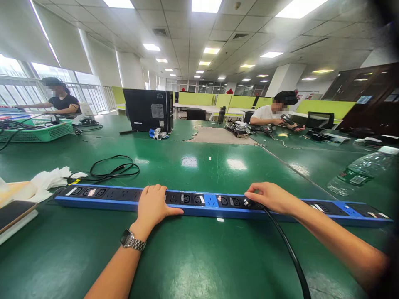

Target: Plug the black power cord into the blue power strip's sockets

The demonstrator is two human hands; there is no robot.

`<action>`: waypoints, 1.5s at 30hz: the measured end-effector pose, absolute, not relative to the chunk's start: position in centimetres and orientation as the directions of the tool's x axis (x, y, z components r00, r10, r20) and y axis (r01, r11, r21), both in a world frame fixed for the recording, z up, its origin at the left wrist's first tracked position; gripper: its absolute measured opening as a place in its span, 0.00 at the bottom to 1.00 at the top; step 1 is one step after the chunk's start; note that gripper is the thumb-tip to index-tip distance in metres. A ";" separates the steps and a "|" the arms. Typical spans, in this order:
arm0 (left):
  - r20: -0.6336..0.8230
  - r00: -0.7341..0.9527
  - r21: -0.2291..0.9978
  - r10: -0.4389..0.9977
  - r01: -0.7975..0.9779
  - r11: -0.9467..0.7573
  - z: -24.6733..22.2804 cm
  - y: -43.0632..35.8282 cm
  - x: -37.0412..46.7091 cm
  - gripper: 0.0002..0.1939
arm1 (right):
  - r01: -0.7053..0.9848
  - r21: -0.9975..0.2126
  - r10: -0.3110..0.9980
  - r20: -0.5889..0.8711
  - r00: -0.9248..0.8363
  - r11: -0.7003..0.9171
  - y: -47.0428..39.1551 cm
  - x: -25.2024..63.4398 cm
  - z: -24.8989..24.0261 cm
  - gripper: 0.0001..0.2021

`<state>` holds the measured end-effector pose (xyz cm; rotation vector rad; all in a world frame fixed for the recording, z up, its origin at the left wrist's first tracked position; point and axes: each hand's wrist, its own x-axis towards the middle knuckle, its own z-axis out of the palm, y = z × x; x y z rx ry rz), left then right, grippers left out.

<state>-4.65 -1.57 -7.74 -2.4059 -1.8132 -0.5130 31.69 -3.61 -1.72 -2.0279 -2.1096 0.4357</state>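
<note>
A long blue power strip (190, 211) with several black and blue sockets lies across the green table in front of me. My left hand (153, 203) grips it left of its middle, fingers over the far edge and thumb along the near side. My right hand (269, 197) is closed in a pinch at a socket right of the middle, on the plug end of a thick black power cable (288, 245). The plug is mostly hidden under the fingers, so how deep it sits cannot be told. From there the cable runs down toward the table's near edge.
A phone (15, 216) and white tissue (52, 182) lie at left, near a coiled black cable (115, 170). A plastic bottle (358, 174) lies at right. Farther back are a computer case (149, 110), a green basket (40, 132) and two people working.
</note>
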 end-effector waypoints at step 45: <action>0.280 0.127 0.498 0.952 0.828 -0.257 -7.8 -0.1 -6.8 0.20 | 0.812 -0.564 0.981 -0.020 -0.192 0.147 -1.1 10.4 -1.2 0.10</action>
